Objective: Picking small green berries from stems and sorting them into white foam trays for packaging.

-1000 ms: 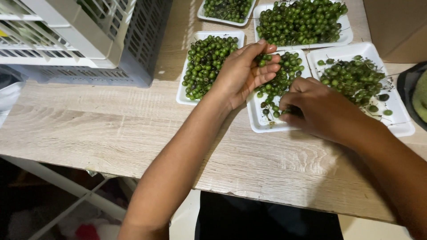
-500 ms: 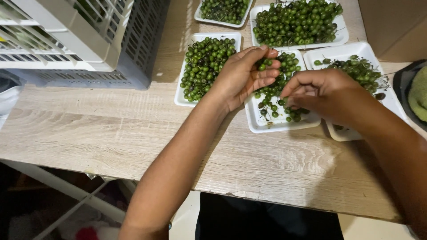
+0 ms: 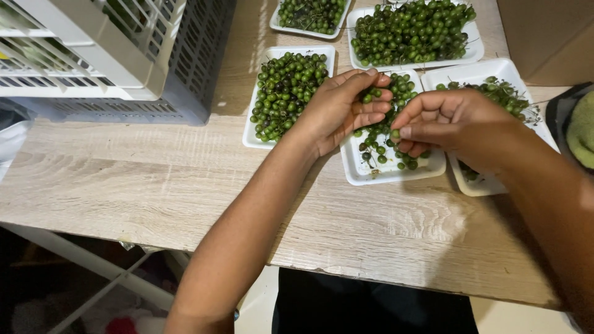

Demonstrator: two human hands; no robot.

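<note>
Landmark: middle white tray (image 3: 371, 176), near the table (image 3: 185, 198) front edge. Right hand (image 3: 461, 127) over its right rim, thumb and forefinger pinched narrow on one green berry (image 3: 396, 133), apparently to pluck it. Left hand (image 3: 343, 108) cupped over its left half, fingers curled on berries, steadying the cluster. Left of it, a filled tray (image 3: 260, 139); beyond it, a heaped tray (image 3: 473, 52). Far left, grey crate (image 3: 185, 74).

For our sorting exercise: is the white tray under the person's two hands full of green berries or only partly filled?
Partly filled. The white tray shows bare white bottom along its near edge, with green berries loosely scattered; the left hand and right hand hide some of it.
</note>
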